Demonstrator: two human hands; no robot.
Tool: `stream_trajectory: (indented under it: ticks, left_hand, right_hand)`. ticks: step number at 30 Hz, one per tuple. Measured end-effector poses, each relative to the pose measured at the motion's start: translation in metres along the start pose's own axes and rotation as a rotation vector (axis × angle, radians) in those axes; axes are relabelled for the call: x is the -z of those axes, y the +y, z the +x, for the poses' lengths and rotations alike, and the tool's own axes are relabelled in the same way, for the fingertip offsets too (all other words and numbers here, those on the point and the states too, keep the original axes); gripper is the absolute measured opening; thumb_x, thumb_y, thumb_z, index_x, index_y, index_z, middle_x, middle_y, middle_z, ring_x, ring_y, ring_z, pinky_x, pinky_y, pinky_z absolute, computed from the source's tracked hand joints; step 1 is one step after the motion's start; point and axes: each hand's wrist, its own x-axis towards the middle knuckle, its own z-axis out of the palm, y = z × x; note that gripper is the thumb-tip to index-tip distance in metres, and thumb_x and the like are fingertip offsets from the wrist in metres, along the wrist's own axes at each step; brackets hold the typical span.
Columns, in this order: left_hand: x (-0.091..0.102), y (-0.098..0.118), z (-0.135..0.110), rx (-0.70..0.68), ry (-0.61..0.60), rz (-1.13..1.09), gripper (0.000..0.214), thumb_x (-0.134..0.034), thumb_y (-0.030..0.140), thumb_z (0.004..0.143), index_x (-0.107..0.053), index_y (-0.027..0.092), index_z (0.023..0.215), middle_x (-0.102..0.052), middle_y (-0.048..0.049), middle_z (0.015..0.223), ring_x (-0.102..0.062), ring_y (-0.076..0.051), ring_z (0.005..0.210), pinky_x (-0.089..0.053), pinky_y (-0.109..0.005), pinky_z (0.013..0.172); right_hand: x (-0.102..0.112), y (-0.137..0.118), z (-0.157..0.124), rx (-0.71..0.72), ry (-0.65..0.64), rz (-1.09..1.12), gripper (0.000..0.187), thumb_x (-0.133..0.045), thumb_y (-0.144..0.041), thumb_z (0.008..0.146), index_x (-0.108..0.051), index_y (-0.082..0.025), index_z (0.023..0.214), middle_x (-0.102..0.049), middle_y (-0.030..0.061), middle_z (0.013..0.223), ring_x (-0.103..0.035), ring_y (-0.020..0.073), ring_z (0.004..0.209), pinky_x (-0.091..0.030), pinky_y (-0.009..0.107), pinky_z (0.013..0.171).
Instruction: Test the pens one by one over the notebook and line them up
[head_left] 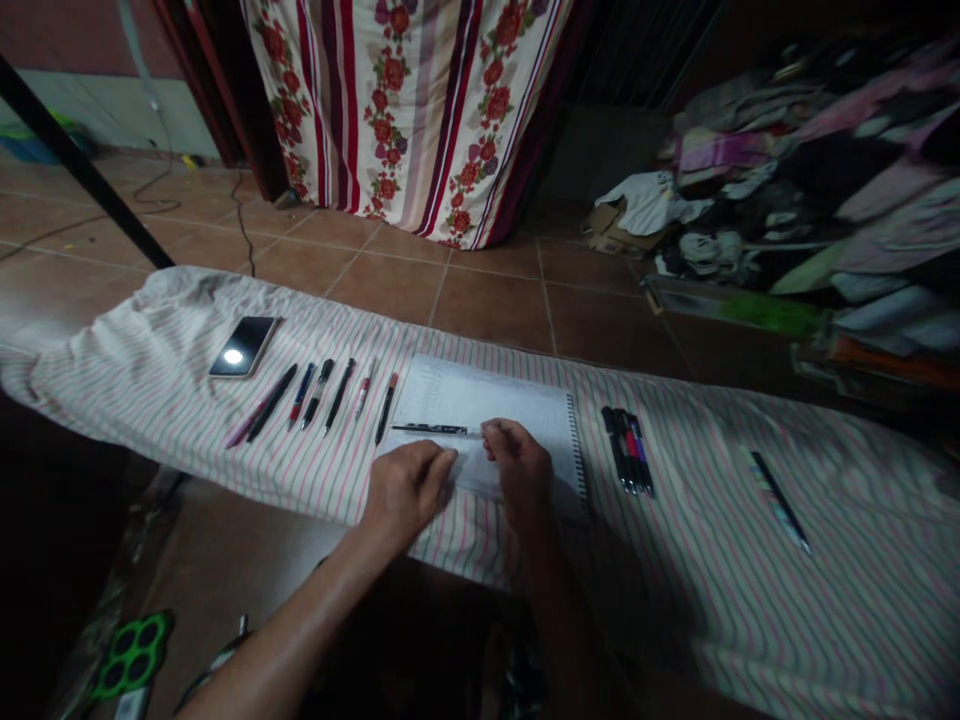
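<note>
A spiral notebook (pixel 559 410) lies on the striped cloth in front of me, its coil on the right. Across its page runs a dark pen (pixel 431 429) with a clear right end. My right hand (pixel 517 460) is closed, thumb and finger pinched at that clear end. At the notebook's lower left edge, my left hand (pixel 409 485) is curled shut just below the pen; whatever its fingers may hold is hidden. A dark red-ended pencil (pixel 385 408) lies just left of the notebook.
Several pens (pixel 315 395) lie spaced out at left, beside a phone (pixel 244 347) with a bright reflection. To the right is a group of pens (pixel 628 450), then a single pen (pixel 780 500). Beyond the cloth-covered surface are a floral curtain (pixel 405 120) and piled clothes (pixel 847 170).
</note>
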Motion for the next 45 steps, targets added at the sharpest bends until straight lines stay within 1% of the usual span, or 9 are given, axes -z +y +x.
stream_trajectory:
  ticks: [2, 4, 10, 12, 15, 18, 25, 40, 45]
  left_hand:
    - [0.005, 0.001, 0.000, -0.232, 0.071, 0.199, 0.026, -0.048, 0.038, 0.083, -0.068, 0.021, 0.086, -0.066, -0.0100, 0.089, -0.056, -0.022, 0.089, -0.040, -0.034, 0.083]
    - [0.010, -0.001, 0.002, -0.315, 0.047, 0.340, 0.029, -0.047, 0.035, 0.084, -0.065, 0.022, 0.103, -0.063, -0.0109, 0.105, -0.052, -0.025, 0.101, -0.037, -0.037, 0.089]
    - [0.010, -0.017, 0.004, -0.140, -0.143, 0.532, 0.034, -0.034, 0.030, 0.089, -0.060, 0.022, 0.110, -0.064, -0.0078, 0.088, -0.059, -0.020, 0.080, -0.041, -0.028, 0.069]
    - [0.010, -0.017, 0.003, -0.110, -0.133, 0.622, 0.035, -0.032, 0.030, 0.090, -0.058, 0.021, 0.112, -0.063, -0.0078, 0.088, -0.059, -0.020, 0.077, -0.039, -0.028, 0.065]
    - [0.011, -0.013, 0.002, -0.115, -0.104, 0.696, 0.037, -0.031, 0.031, 0.091, -0.057, 0.021, 0.115, -0.062, -0.0079, 0.086, -0.059, -0.020, 0.073, -0.037, -0.028, 0.060]
    - [0.011, -0.012, 0.000, -0.150, -0.083, 0.769, 0.035, -0.032, 0.027, 0.090, -0.057, 0.024, 0.115, -0.062, -0.0066, 0.085, -0.057, -0.019, 0.073, -0.034, -0.027, 0.058]
    - [0.005, -0.009, 0.000, -0.204, -0.073, 0.869, 0.033, -0.036, 0.019, 0.087, -0.056, 0.023, 0.113, -0.062, -0.0046, 0.082, -0.057, -0.019, 0.073, -0.032, -0.028, 0.058]
    - [-0.001, -0.001, 0.000, -0.093, -0.125, 0.893, 0.027, -0.034, 0.027, 0.090, -0.058, 0.026, 0.101, -0.062, -0.0001, 0.079, -0.059, -0.016, 0.070, -0.031, -0.027, 0.054]
    - [0.001, 0.000, 0.000, -0.105, -0.058, 0.929, 0.030, -0.034, 0.024, 0.089, -0.057, 0.027, 0.107, -0.064, -0.0004, 0.084, -0.060, -0.016, 0.075, -0.032, -0.027, 0.056]
  right_hand:
    - [0.001, -0.003, -0.001, 0.048, -0.057, -0.034, 0.022, -0.058, -0.041, 0.072, -0.062, -0.019, 0.073, -0.057, -0.0008, 0.056, -0.051, 0.0137, 0.053, -0.042, 0.026, 0.053]
    - [0.000, -0.005, -0.003, 0.095, -0.127, -0.041, 0.020, -0.058, -0.039, 0.072, -0.062, -0.020, 0.072, -0.057, -0.0009, 0.057, -0.051, 0.0135, 0.053, -0.043, 0.026, 0.053]
    - [-0.013, 0.002, -0.008, 0.068, -0.205, 0.075, 0.019, -0.058, -0.037, 0.072, -0.062, -0.020, 0.080, -0.059, -0.0011, 0.061, -0.053, 0.0124, 0.053, -0.044, 0.026, 0.053]
    - [-0.019, 0.006, -0.009, -0.003, -0.243, 0.171, 0.025, -0.061, -0.039, 0.070, -0.061, -0.020, 0.086, -0.061, -0.0002, 0.063, -0.055, 0.0137, 0.056, -0.044, 0.025, 0.051]
    - [-0.025, 0.007, -0.012, -0.082, -0.274, 0.185, 0.026, -0.063, -0.044, 0.068, -0.061, -0.019, 0.075, -0.061, 0.0008, 0.061, -0.053, 0.0129, 0.052, -0.039, 0.023, 0.045]
    - [-0.027, 0.004, -0.015, -0.117, -0.229, 0.127, 0.030, -0.062, -0.047, 0.069, -0.059, -0.018, 0.062, -0.055, -0.0009, 0.053, -0.044, 0.0093, 0.044, -0.031, 0.022, 0.041]
    - [-0.025, -0.004, -0.017, -0.159, -0.172, 0.183, 0.032, -0.063, -0.045, 0.067, -0.053, -0.018, 0.055, -0.046, -0.0047, 0.046, -0.035, 0.0072, 0.042, -0.028, 0.022, 0.042]
    - [-0.023, -0.002, -0.017, -0.091, -0.150, 0.127, 0.023, -0.058, -0.037, 0.071, -0.053, -0.018, 0.059, -0.048, -0.0045, 0.053, -0.039, 0.0091, 0.051, -0.030, 0.024, 0.050]
    - [-0.025, -0.005, -0.018, -0.177, -0.206, 0.328, 0.029, -0.057, -0.044, 0.073, -0.061, -0.016, 0.071, -0.051, -0.0027, 0.056, -0.041, 0.0091, 0.052, -0.033, 0.024, 0.051]
